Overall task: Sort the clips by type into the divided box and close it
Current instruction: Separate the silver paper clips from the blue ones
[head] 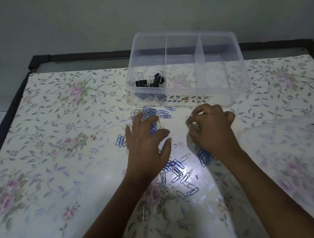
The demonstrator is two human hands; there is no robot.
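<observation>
Your left hand [148, 145] is spread wide, fingers splayed on the paper clips [175, 171] mid-tabletop. Your right hand [211, 128] is curled, gripping a few silver clips [195, 124], blurred. The divided box [240, 86] sits open near the far edge, with binder clips [152, 81] in its left compartment.

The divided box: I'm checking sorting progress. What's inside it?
In the divided box, black binder clips lie in the left compartment; the other two look empty. Nothing covers any compartment.
</observation>
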